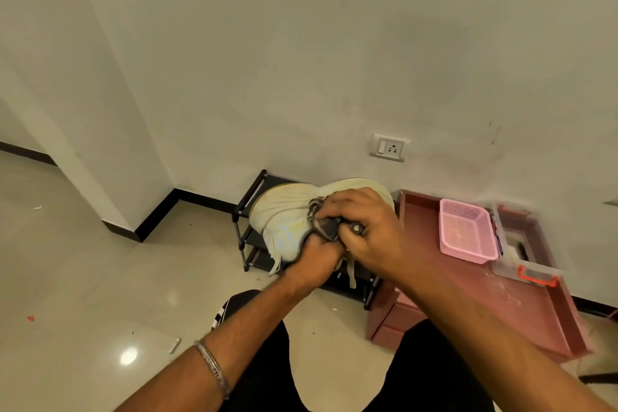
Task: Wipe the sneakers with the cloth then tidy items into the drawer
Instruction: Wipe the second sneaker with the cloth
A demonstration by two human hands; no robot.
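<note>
Right hand (366,227) curled around cloth (322,222) on sneaker (284,214), left hand (316,256) gripping sneaker

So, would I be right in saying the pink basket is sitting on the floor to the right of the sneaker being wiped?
Not quite: the head view shows the pink basket sitting on the reddish drawer unit, not the floor. It is indeed right of the sneaker being wiped.
</note>
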